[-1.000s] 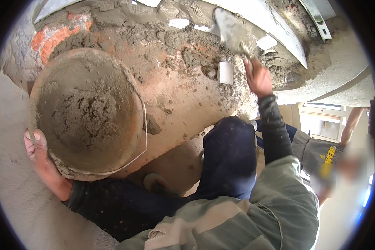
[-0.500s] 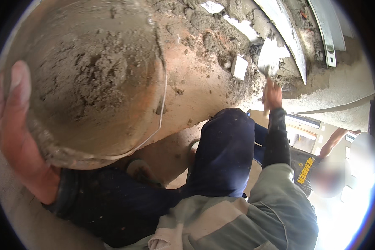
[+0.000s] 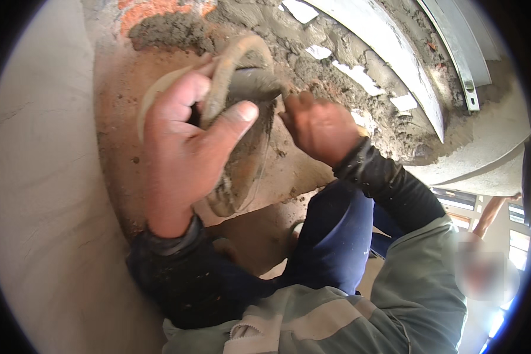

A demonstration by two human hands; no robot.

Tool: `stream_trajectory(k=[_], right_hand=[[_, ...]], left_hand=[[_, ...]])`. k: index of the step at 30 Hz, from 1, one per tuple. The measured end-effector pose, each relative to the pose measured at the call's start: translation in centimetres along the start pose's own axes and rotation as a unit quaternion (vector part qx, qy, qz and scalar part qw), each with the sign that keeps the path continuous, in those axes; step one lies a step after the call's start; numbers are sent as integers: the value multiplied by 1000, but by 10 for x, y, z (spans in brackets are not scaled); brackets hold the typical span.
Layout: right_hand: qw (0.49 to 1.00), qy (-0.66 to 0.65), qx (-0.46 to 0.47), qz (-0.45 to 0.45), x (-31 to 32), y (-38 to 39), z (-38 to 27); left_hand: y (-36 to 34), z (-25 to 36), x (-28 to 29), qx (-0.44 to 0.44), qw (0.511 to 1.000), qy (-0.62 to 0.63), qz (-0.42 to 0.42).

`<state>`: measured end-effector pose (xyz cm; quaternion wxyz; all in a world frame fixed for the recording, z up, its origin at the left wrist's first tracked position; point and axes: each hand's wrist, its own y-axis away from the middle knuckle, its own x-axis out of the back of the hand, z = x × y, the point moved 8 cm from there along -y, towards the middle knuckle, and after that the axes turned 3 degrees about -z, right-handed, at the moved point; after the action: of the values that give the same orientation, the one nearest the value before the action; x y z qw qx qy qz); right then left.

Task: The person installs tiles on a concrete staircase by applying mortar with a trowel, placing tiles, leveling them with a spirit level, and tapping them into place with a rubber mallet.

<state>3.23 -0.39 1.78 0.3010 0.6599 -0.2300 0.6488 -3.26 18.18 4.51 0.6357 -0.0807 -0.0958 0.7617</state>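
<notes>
A mortar-smeared bucket [image 3: 237,197] is tipped, its mouth turned toward my right hand. My left hand [image 3: 180,135] grips its rim, thumb on the near side and fingers mostly hidden behind. My right hand [image 3: 321,127] is closed round a trowel, whose handle end [image 3: 363,131] sticks out beside the wrist. The grey trowel blade [image 3: 253,85] reaches into the bucket mouth. How much mortar remains inside the bucket is hidden.
Wet mortar [image 3: 304,68] with white pieces [image 3: 357,76] lies beyond my hands. Two long metal strips [image 3: 389,44] [image 3: 457,53] curve at the upper right. A plain pale surface [image 3: 38,177] fills the left. Another person's arm [image 3: 492,215] shows at the right.
The bucket has moved away from me and tipped over sideways. My right hand has brought the trowel from the mortared area leftward into the bucket mouth.
</notes>
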Motion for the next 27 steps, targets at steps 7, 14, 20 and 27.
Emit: stream_trajectory(k=[7,14,20,27], right_hand=[[958,-179,55,-216,-19,26,-54],[890,-394,-5,-230,-1,50,-31],[926,-356,2,-126,46,77,13],[809,-480,125,-316,57,111,35]], left_hand=[[8,0,18,47,994,73,64],[5,1,8,13,997,60,51],[45,15,71,72,985,20,155],[59,23,94,72,962,1,263]])
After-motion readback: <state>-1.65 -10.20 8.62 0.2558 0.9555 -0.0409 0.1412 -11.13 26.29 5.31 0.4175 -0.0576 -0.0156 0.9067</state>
